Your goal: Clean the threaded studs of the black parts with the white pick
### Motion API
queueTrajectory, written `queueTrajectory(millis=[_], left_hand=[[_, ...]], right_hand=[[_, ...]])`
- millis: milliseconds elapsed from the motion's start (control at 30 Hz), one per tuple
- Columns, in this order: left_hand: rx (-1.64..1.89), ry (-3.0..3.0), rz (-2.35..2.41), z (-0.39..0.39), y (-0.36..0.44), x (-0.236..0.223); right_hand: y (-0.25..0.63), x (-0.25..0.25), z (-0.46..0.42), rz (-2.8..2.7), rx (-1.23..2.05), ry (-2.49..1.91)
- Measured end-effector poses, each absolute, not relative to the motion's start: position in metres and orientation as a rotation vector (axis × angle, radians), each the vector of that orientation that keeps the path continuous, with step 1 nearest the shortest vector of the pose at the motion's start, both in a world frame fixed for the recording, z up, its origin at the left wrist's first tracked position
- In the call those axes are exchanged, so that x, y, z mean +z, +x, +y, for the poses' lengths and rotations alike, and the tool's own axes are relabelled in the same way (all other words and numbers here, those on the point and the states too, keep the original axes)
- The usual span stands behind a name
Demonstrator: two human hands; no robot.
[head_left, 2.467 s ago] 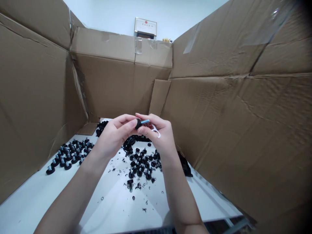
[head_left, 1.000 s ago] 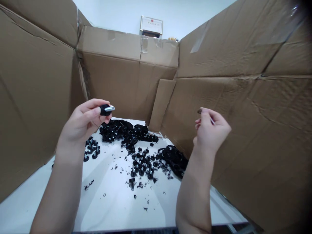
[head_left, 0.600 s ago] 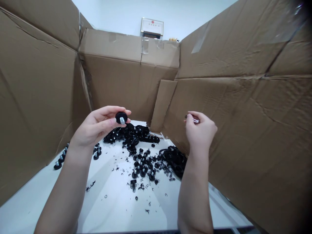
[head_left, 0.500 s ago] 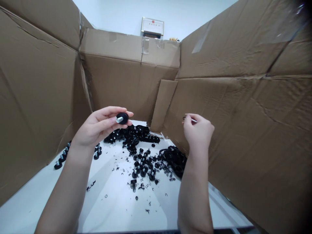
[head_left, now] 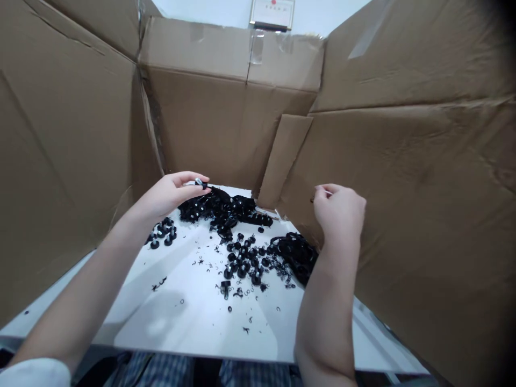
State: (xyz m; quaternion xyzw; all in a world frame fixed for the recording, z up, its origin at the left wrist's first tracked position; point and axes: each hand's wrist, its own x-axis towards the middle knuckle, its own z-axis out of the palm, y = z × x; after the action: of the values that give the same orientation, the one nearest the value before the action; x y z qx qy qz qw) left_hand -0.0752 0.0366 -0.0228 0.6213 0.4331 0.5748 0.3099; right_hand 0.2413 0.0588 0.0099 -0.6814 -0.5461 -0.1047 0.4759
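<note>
Bolt [head_left: 199,183] | pinched in left hand [head_left: 171,196], off the table [head_left: 189,328] | metal end leans up-left, exact axis unclear from here | right hand [head_left: 341,209] well apart to its right, clenched round thin white tool [head_left: 328,192], mostly hidden

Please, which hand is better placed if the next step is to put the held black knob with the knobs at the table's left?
Probably the left hand: it holds the black knob and is closer to that group of knobs. The right hand is farther away, pinching a thin white item.
</note>
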Motion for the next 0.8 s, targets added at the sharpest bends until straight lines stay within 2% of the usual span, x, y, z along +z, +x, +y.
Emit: queueTrajectory(millis=[133, 300, 433, 567, 800], left_hand=[[1.143, 1.872, 1.914, 0.059, -0.141, -0.044], [0.659, 1.935, 2.15, 0.066, -0.201, -0.075], [0.31, 1.929, 2.184, 0.065, -0.216, -0.102], [0.162, 1.956, 2.181, 0.073, -0.204, -0.104], [0.098, 2.304, 1.664, 0.084, -0.103, -0.097]], right_hand=[[0.234, 0.012, 0.057, -1.367, -0.214, -1.657], [0.227, 0.013, 0.052, -1.402, -0.209, -1.605], [0.228, 0.012, 0.051, -1.436, -0.227, -1.557], [0.228, 0.013, 0.048, -1.491, -0.177, -1.574], [0.217, 0.016, 0.039, -1.608, -0.134, -1.539]])
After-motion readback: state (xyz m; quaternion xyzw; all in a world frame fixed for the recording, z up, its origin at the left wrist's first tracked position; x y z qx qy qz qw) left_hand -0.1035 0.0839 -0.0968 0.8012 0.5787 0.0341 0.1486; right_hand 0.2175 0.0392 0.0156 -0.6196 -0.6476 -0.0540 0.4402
